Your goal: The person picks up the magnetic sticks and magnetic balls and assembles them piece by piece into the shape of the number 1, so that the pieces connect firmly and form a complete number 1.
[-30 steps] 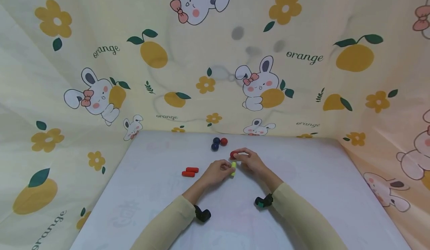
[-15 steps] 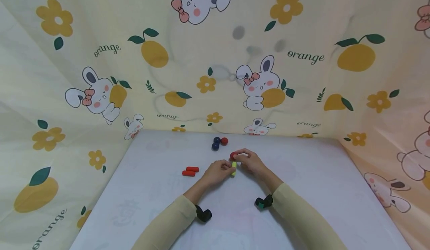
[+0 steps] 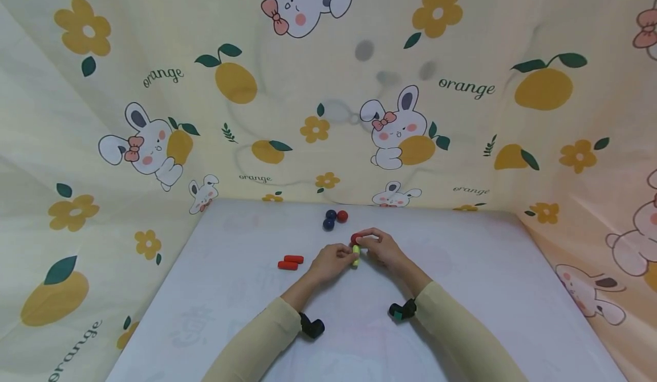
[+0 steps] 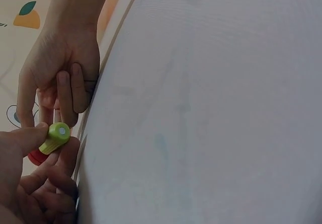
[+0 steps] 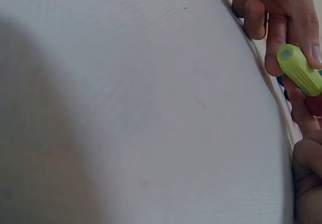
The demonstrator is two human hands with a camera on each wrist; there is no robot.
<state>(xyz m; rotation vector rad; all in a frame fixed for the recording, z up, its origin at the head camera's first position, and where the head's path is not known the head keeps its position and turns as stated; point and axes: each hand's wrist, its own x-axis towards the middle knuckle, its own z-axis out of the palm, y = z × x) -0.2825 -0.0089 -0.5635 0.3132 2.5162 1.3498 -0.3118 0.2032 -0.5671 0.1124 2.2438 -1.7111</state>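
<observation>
Rod, grey end in wrist views only

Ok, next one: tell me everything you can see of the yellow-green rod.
The yellow-green rod is short and plastic-looking, grooved lengthwise, with a small silvery disc in its near end. The left hand pinches it between thumb and forefinger. In the head view it points away from the person, its far end at the red ball in the right hand; whether they touch I can't tell.
</observation>
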